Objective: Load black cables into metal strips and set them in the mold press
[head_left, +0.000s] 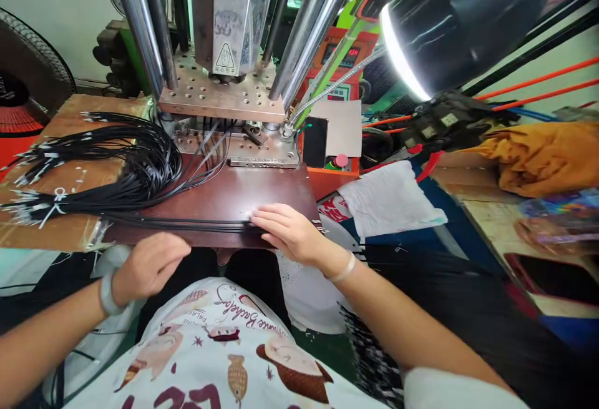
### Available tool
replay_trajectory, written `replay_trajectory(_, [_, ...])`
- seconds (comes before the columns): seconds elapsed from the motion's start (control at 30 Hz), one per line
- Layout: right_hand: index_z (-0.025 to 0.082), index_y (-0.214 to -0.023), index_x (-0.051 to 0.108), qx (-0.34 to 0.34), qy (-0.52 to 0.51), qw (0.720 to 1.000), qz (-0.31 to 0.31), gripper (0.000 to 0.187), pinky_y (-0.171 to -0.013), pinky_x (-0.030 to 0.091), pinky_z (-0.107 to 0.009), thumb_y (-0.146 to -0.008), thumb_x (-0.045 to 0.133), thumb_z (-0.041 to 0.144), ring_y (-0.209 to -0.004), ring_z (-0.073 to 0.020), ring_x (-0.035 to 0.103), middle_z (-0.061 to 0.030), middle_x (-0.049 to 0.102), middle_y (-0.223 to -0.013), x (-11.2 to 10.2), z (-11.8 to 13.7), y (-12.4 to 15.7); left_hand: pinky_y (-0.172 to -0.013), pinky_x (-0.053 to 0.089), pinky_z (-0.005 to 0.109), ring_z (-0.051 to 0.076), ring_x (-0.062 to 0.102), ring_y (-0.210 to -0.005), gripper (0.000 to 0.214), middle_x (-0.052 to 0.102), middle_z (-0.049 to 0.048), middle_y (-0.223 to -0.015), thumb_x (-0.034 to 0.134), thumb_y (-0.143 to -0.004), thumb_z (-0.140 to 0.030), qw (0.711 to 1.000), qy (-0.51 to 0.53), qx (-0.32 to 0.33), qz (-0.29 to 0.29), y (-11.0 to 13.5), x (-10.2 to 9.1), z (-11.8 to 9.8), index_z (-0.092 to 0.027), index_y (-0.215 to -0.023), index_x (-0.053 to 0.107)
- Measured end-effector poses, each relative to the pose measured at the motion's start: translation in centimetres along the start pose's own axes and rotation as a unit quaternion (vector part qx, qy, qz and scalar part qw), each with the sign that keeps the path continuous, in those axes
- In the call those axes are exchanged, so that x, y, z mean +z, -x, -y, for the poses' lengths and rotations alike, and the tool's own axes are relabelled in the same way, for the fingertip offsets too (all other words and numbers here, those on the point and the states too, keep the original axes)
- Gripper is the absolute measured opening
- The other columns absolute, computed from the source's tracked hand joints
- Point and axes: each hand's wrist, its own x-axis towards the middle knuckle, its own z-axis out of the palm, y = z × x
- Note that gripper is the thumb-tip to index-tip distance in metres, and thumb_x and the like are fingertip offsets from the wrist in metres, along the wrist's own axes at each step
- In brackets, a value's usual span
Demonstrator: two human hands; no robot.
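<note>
Several thin black cables [206, 225] lie side by side along the front edge of the brown work board [219, 190]. My right hand [290, 231] rests over their right ends, its fingers stretched out and lying flat. My left hand [152, 263] is at the board's front edge, below the cables, with its fingers curled together and nothing seen in them. A large bundle of black cables [140, 175] lies to the left, its near part tied with a white tie [58, 200].
A press with a drilled metal plate [224, 97] and steel columns stands behind the board. To its right are a lit lamp [421, 40], a red push button [340, 160], a dark phone [315, 142] and a white cloth [390, 200]. A fan [28, 78] stands at left.
</note>
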Motion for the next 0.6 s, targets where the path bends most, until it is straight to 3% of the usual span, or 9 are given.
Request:
replay_trajectory(0.1, [0.014,-0.132,0.055,-0.136,0.032,0.975,0.172,0.041,-0.107,0.044,-0.045,-0.098,0.045,0.035,-0.127,-0.0238,0.053,-0.0136,0.061,-0.132,0.1,-2.7,-5.5,-0.088,0.054,0.034,0.019,0.066,-0.095,0.025,0.071,0.0083,-0.100,0.051,-0.090,-0.009,0.996,-0.081,0.024,-0.001,-4.2,-1.8,1.0,-0.017,-0.111,0.062])
replay_trajectory(0.17, [0.012,-0.134,0.054,-0.168,0.055,0.955,0.238,0.050,-0.113,0.039,-0.045,-0.097,0.044,0.044,-0.133,-0.0250,0.048,-0.0134,0.058,-0.136,-0.4,-5.0,-6.5,-0.091,0.053,0.037,0.021,0.065,-0.100,0.026,0.070,0.0099,-0.105,0.052,-0.089,-0.010,0.994,-0.102,0.042,0.013,-4.4,-2.5,1.6,-0.016,-0.114,0.060])
replay_trajectory(0.23, [0.011,-0.133,0.056,-0.158,0.103,0.950,0.249,0.052,-0.114,0.038,-0.046,-0.096,0.045,0.047,-0.132,-0.0265,0.049,-0.0131,0.059,-0.135,-2.7,-7.2,-4.2,-0.093,0.052,0.038,0.021,0.066,-0.100,0.028,0.071,0.0092,-0.106,0.054,-0.087,-0.009,0.991,-0.114,0.067,0.023,-1.6,-3.2,2.1,-0.017,-0.114,0.060])
replay_trajectory(0.3, [0.013,-0.125,0.062,-0.121,0.175,0.955,0.205,0.048,-0.107,0.045,-0.046,-0.095,0.046,0.048,-0.124,-0.0275,0.056,-0.0137,0.063,-0.129,-6.0,-8.4,0.5,-0.091,0.052,0.036,0.020,0.067,-0.093,0.026,0.072,0.0067,-0.100,0.055,-0.086,-0.009,0.989,-0.137,0.058,0.024,3.7,-3.5,2.8,-0.020,-0.109,0.062])
replay_trajectory(0.37, [0.015,-0.110,0.069,-0.072,0.271,0.954,0.105,0.038,-0.093,0.053,-0.041,-0.095,0.047,0.042,-0.101,-0.0262,0.068,-0.0124,0.073,-0.106,-8.6,-8.6,5.6,-0.085,0.053,0.033,0.019,0.069,-0.084,0.018,0.073,0.0049,-0.092,0.056,-0.087,-0.014,0.987,-0.157,-0.022,0.025,9.8,-3.2,3.5,-0.020,-0.103,0.064])
replay_trajectory(0.4, [0.016,-0.101,0.072,-0.039,0.339,0.939,0.028,0.030,-0.083,0.055,-0.037,-0.094,0.052,0.037,-0.083,-0.0241,0.071,-0.0104,0.075,-0.087,-9.3,-8.4,7.5,-0.081,0.054,0.031,0.018,0.069,-0.081,0.014,0.073,0.0048,-0.089,0.054,-0.089,-0.018,0.980,-0.165,-0.102,0.038,12.6,-2.8,3.9,-0.018,-0.098,0.065])
replay_trajectory(0.47, [0.014,-0.102,0.070,0.016,0.391,0.919,-0.045,0.022,-0.077,0.053,-0.034,-0.089,0.060,0.030,-0.078,-0.0236,0.071,-0.0110,0.074,-0.085,-9.1,-7.5,9.5,-0.073,0.054,0.028,0.018,0.069,-0.077,0.023,0.073,0.0067,-0.088,0.045,-0.094,-0.023,0.935,-0.159,-0.301,0.096,17.0,-1.9,4.6,-0.013,-0.095,0.065])
replay_trajectory(0.53, [0.014,-0.112,0.066,0.019,0.324,0.946,0.001,0.031,-0.085,0.052,-0.037,-0.088,0.061,0.032,-0.097,-0.0274,0.068,-0.0156,0.071,-0.109,-7.3,-6.4,8.8,-0.077,0.054,0.029,0.018,0.068,-0.083,0.031,0.071,0.0087,-0.094,0.037,-0.097,-0.021,0.889,-0.152,-0.412,0.130,19.6,-1.1,5.6,-0.008,-0.100,0.064])
replay_trajectory(0.6, [0.018,-0.120,0.063,0.009,0.253,0.964,0.080,0.039,-0.093,0.048,-0.045,-0.091,0.054,0.043,-0.114,-0.0314,0.061,-0.0166,0.062,-0.127,-4.9,-5.6,6.4,-0.087,0.053,0.035,0.019,0.066,-0.094,0.029,0.068,0.0092,-0.105,0.040,-0.098,-0.024,0.863,-0.134,-0.463,0.152,20.6,-0.4,7.0,-0.007,-0.108,0.062])
